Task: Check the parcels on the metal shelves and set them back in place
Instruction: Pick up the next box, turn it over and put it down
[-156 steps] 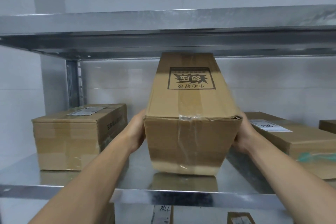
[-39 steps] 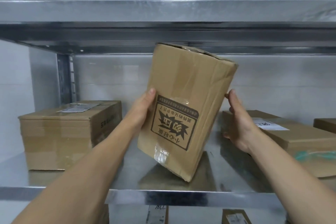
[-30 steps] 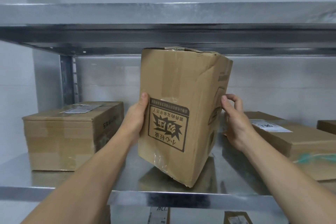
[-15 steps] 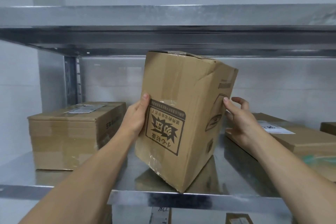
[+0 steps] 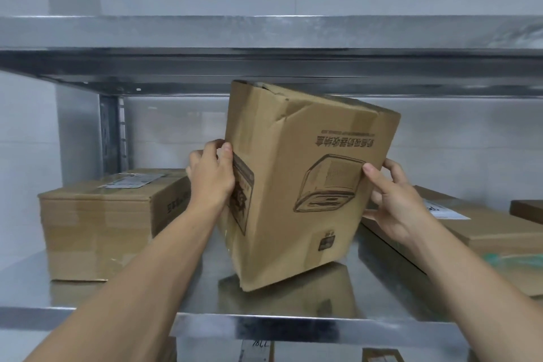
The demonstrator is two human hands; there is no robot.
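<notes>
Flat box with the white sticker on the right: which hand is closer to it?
Right. The right hand holds the tilted parcel just beside the flat box; the left hand holds the parcel's other side, farther away.

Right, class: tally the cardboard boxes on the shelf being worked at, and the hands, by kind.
Cardboard boxes: 4 (held box, left box, labelled right box, far-right box)
Hands: 2 (left hand, right hand)
Total: 6

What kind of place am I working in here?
Probably a parcel storeroom: tiered metal shelves, taped cardboard parcels bearing shipping labels, and the printed box being checked.
</notes>
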